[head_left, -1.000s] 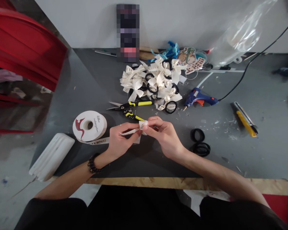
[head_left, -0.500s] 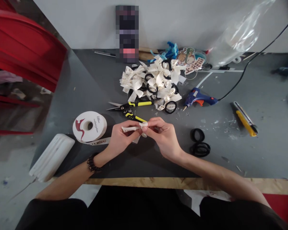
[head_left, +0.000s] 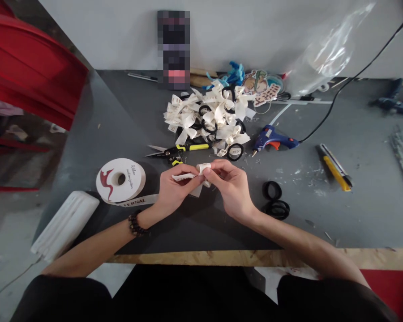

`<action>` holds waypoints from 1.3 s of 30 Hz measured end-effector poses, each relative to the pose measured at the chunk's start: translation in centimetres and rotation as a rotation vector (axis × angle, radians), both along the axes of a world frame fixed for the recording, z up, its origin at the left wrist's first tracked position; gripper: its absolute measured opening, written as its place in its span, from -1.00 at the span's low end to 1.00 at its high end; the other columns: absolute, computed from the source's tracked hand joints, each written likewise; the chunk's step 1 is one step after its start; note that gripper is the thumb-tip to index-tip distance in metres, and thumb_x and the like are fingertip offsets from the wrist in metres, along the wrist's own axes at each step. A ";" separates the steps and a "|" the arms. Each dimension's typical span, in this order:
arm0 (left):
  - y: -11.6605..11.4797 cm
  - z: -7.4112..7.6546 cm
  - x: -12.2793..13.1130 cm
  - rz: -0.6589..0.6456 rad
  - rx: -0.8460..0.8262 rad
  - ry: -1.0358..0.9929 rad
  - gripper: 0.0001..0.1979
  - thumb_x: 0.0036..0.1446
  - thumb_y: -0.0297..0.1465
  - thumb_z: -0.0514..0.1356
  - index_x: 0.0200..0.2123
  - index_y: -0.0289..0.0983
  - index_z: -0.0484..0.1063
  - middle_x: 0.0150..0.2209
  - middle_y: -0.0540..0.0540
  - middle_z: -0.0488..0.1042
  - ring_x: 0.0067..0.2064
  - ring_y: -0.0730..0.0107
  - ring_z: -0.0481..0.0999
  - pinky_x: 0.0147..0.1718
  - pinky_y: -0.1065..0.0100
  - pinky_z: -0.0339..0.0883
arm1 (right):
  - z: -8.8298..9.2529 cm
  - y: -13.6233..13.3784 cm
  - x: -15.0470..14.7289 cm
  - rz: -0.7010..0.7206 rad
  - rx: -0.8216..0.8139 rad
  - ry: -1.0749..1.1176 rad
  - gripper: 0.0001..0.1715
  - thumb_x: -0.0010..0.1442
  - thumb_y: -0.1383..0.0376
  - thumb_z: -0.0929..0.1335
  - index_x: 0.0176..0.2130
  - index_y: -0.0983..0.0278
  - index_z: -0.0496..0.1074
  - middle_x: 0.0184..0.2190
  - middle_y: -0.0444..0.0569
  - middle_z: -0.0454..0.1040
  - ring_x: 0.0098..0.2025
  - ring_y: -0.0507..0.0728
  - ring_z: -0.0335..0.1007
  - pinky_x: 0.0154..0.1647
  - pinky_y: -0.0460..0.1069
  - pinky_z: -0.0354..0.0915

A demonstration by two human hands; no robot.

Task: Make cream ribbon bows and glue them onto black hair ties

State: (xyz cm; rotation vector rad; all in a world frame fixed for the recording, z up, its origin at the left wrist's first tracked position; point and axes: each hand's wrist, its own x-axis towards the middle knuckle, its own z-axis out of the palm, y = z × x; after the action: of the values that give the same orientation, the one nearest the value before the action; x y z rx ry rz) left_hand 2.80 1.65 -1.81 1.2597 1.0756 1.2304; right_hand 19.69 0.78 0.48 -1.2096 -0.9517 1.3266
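Between my hands is a white printed ribbon (head_left: 204, 167), folded into a loop with loose ends. My left hand (head_left: 173, 188) pinches it from the left, one end lying across the fingers. From the right, my right hand (head_left: 233, 185) pinches the loop between thumb and fingers. The ribbon spool (head_left: 134, 179) stands left of my left hand, with a lettered strip (head_left: 141, 201) running from it toward my wrist. Scissors (head_left: 169, 153) with black and yellow handles lie just beyond, partly hidden by my left hand. Past them is a heap of white ribbon bows with black hair ties (head_left: 218, 112).
A blue glue gun (head_left: 276, 137) with a black cord lies right of the heap. A yellow utility knife (head_left: 336, 169) and loose black hair ties (head_left: 276, 208) are on the right. A white device (head_left: 65, 223) sits at the left table edge, near a red chair (head_left: 36, 58).
The ribbon loop between my fingers stands larger and more open, and my hands have shifted slightly right. The view has moved a little, so the table things appear further left.
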 end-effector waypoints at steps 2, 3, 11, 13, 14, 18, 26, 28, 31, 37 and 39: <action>0.2 0.0 0.3 -0.010 -0.023 -0.032 -0.78 0.14 -0.29 0.53 -0.32 -0.22 0.58 -0.35 0.00 0.56 -0.38 0.49 0.49 -0.38 0.43 0.39 | 0.5 0.3 0.3 0.005 0.014 -0.028 -0.75 0.23 0.10 0.58 -0.20 0.19 0.61 -0.16 -0.06 0.56 -0.27 0.06 0.46 -0.27 0.00 0.37; 0.3 0.0 0.4 -0.008 -0.033 -0.041 -0.75 0.12 -0.29 0.54 -0.32 -0.22 0.54 -0.37 0.02 0.53 -0.40 0.51 0.46 -0.40 0.44 0.36 | 0.9 0.4 0.5 0.017 0.025 -0.049 -0.73 0.26 0.09 0.57 -0.17 0.19 0.59 -0.16 -0.06 0.58 -0.27 0.07 0.47 -0.28 0.00 0.37; 0.9 0.8 0.4 -0.060 -0.065 0.021 -0.71 0.08 -0.28 0.55 -0.33 -0.25 0.54 -0.37 0.02 0.53 -0.39 0.51 0.48 -0.39 0.45 0.37 | 2.8 2.3 2.5 0.217 0.147 -0.488 -0.78 0.30 0.11 0.52 -0.12 0.17 0.68 -0.26 -0.08 0.68 -0.33 0.08 0.49 -0.35 0.01 0.29; 0.9 1.0 0.4 -0.092 -0.075 0.028 -0.72 0.08 -0.28 0.55 -0.35 -0.26 0.54 -0.39 0.01 0.55 -0.41 0.51 0.50 -0.40 0.45 0.38 | 2.3 2.5 2.5 0.214 0.126 -0.437 -0.78 0.31 0.12 0.51 -0.24 0.21 0.66 -0.32 -0.08 0.66 -0.38 0.06 0.45 -0.37 0.00 0.30; 0.9 1.0 0.4 -0.107 -0.084 0.020 -0.71 0.07 -0.28 0.56 -0.37 -0.26 0.53 -0.40 0.01 0.56 -0.41 0.50 0.51 -0.41 0.45 0.38 | 2.0 2.5 2.4 0.218 0.101 -0.393 -0.75 0.32 0.10 0.51 -0.25 0.23 0.65 -0.35 -0.08 0.64 -0.40 0.05 0.44 -0.39 -0.01 0.31; 0.5 0.3 0.5 -0.051 -0.131 -0.062 -0.69 0.06 -0.27 0.57 -0.37 -0.25 0.51 -0.40 0.01 0.58 -0.40 0.49 0.55 -0.38 0.44 0.41 | 1.3 2.6 2.3 0.223 0.072 -0.316 -0.61 0.30 -0.01 0.52 -0.08 0.24 0.62 -0.30 -0.04 0.66 -0.33 0.09 0.55 -0.32 -0.01 0.41; 0.4 -0.6 0.7 0.189 -0.215 -0.270 -0.57 0.04 -0.21 0.58 -0.28 -0.21 0.41 -0.38 0.07 0.55 -0.38 0.52 0.54 -0.36 0.46 0.45 | 1.8 2.2 2.1 0.301 0.132 -0.355 -0.66 0.23 0.09 0.58 -0.04 0.17 0.65 -0.21 -0.05 0.72 -0.21 0.17 0.68 -0.17 0.07 0.56; 0.5 -0.6 0.7 0.165 -0.227 -0.286 -0.59 0.04 -0.23 0.58 -0.29 -0.22 0.42 -0.39 0.08 0.55 -0.40 0.54 0.54 -0.36 0.47 0.46 | 1.6 2.2 2.0 0.266 0.150 -0.361 -0.76 0.28 0.12 0.55 -0.10 0.17 0.67 -0.23 -0.06 0.72 -0.22 0.15 0.68 -0.16 0.07 0.56; 0.5 -0.7 0.6 0.133 -0.220 -0.315 -0.59 0.02 -0.29 0.59 -0.31 -0.23 0.41 -0.40 0.08 0.56 -0.39 0.53 0.58 -0.32 0.45 0.50 | 1.3 2.3 2.0 0.242 0.180 -0.356 -0.83 0.30 0.17 0.53 -0.12 0.16 0.68 -0.24 -0.08 0.71 -0.24 0.14 0.66 -0.15 0.07 0.56; 0.5 -0.7 0.9 0.142 -0.262 -0.322 -0.55 0.02 -0.30 0.59 -0.15 -0.20 0.44 -0.36 0.07 0.61 -0.38 0.49 0.64 -0.29 0.41 0.58 | 1.5 2.7 2.4 0.234 0.244 -0.419 -0.87 0.31 0.22 0.52 -0.12 0.15 0.68 -0.23 -0.10 0.70 -0.21 0.14 0.65 -0.10 0.07 0.55; 0.5 -0.7 0.9 0.168 -0.263 -0.328 -0.51 0.01 -0.30 0.59 -0.12 -0.18 0.42 -0.34 0.07 0.62 -0.36 0.48 0.64 -0.27 0.40 0.60 | 1.6 2.7 2.5 0.207 0.250 -0.431 -0.88 0.32 0.22 0.51 -0.12 0.14 0.67 -0.22 -0.10 0.70 -0.19 0.15 0.65 -0.08 0.08 0.55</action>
State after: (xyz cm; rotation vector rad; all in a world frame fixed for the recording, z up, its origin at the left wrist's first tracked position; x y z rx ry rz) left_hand 3.73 2.15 -2.53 0.7499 1.0737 1.3178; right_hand 22.15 3.49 2.06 -1.2491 -1.5380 1.0779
